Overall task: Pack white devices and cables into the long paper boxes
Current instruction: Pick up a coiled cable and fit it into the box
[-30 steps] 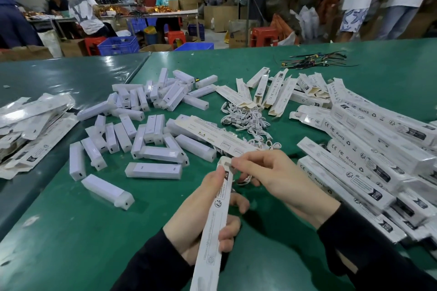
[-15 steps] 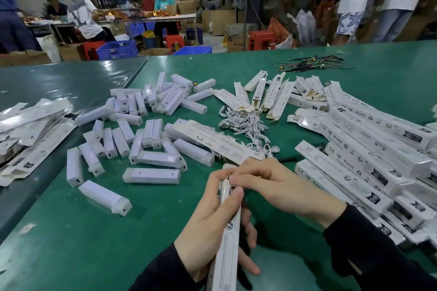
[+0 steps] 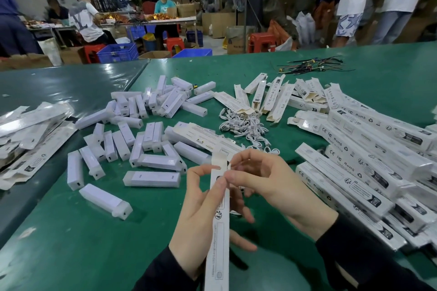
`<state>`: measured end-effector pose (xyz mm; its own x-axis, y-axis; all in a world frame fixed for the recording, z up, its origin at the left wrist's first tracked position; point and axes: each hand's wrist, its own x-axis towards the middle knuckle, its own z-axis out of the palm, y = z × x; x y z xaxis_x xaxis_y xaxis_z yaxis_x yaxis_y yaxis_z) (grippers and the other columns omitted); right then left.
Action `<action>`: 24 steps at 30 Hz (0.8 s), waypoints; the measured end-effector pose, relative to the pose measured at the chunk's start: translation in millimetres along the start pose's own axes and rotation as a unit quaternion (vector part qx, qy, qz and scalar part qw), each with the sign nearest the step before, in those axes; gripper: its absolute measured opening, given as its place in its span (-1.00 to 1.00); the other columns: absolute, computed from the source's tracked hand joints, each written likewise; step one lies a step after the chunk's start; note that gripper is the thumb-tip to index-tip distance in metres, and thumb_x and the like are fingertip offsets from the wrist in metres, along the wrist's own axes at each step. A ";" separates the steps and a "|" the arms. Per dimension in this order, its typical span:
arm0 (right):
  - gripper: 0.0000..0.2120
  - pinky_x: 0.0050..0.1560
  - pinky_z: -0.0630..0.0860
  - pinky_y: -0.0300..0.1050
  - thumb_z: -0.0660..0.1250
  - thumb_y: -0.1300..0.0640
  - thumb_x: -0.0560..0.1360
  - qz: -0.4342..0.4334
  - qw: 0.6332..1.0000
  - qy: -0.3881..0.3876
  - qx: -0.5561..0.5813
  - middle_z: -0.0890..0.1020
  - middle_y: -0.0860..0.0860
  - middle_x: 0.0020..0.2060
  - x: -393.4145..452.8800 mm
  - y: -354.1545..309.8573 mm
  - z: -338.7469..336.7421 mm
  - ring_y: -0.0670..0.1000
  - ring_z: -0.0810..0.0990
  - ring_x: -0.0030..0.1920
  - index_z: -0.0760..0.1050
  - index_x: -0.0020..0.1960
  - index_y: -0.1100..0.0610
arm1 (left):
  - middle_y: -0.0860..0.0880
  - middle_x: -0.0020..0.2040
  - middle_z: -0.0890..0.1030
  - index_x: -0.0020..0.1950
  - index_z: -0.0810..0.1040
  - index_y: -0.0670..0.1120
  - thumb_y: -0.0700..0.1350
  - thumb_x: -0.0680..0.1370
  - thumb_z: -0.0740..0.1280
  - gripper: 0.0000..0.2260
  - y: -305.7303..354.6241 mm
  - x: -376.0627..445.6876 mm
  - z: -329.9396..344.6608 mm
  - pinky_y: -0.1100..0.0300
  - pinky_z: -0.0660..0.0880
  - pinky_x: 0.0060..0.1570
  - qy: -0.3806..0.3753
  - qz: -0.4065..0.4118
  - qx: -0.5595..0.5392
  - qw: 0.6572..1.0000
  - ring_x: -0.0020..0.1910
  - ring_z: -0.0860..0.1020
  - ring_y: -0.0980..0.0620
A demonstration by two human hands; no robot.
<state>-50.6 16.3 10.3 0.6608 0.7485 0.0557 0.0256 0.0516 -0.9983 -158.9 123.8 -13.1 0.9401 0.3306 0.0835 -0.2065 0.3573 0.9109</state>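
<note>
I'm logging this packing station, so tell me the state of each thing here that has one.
long paper box: held upright, top flap open
left hand: gripping the box
right hand: pinching the box top
white devices: loose, unpacked
white cables: piled, unpacked
empty boxes: ends open

Two bare hands, left hand (image 3: 201, 217), right hand (image 3: 272, 186); black long sleeves (image 3: 369, 255) to wrists; no rings, no gloves.
</note>
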 end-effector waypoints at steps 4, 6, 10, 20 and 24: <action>-0.96 -0.32 0.45 -0.36 0.46 0.29 0.42 -0.042 0.999 0.020 0.012 0.67 -0.02 -0.33 1.3 3.2 5.6 -0.15 0.57 -0.34 0.65 -0.15 0.19 | -0.10 -0.23 0.61 -0.08 0.38 0.12 0.12 0.43 0.28 -0.85 -2.4 1.5 -2.0 -0.13 0.56 -0.53 -0.012 -0.011 0.044 0.999 -0.36 0.59 -0.21; -0.95 -0.29 0.43 -0.38 0.45 0.28 0.44 -0.052 0.998 0.032 -0.018 0.67 -0.02 -0.32 2.4 4.9 4.7 -0.17 0.55 -0.34 0.67 -0.16 0.16 | -0.15 -0.27 0.58 -0.05 0.37 0.15 0.17 0.42 0.26 -0.81 -3.6 2.7 -3.8 -0.09 0.55 -0.53 -0.015 -0.017 0.073 0.997 -0.42 0.57 -0.20; -0.91 -0.26 0.43 -0.38 0.40 0.28 0.48 -0.046 0.998 0.027 -0.042 0.66 -0.01 -0.29 3.5 7.5 5.7 -0.16 0.55 -0.29 0.66 -0.15 0.16 | -0.28 -0.25 0.56 0.02 0.36 0.16 0.16 0.43 0.29 -0.77 -7.4 3.5 -4.7 -0.04 0.53 -0.54 0.000 -0.010 0.095 0.995 -0.52 0.52 -0.19; -0.90 -0.35 0.50 -0.29 0.39 0.16 0.51 0.083 0.994 0.035 0.067 0.63 -0.02 -0.34 5.3 2.4 3.2 -0.09 0.58 -0.37 0.59 0.01 0.13 | -0.27 -0.35 0.52 0.00 0.36 -0.01 0.04 0.48 0.33 -0.77 -5.5 2.4 -4.5 0.01 0.51 -0.57 -0.016 0.004 0.087 0.996 -0.59 0.50 -0.16; -0.88 -0.35 0.50 -0.28 0.41 0.13 0.49 0.094 0.994 0.009 0.046 0.65 0.00 -0.34 4.1 3.5 3.8 -0.10 0.58 -0.37 0.68 -0.19 0.07 | -0.31 -0.33 0.54 0.04 0.40 0.05 0.02 0.47 0.37 -0.78 -4.0 2.9 -6.8 0.03 0.51 -0.56 -0.012 0.010 0.117 0.993 -0.58 0.51 -0.18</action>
<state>-50.6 22.1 7.1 0.6612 0.7384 -0.1328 -0.1681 -0.0267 -0.9854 -157.2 129.3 -19.2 0.9436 0.3128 0.1088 -0.1581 0.1366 0.9779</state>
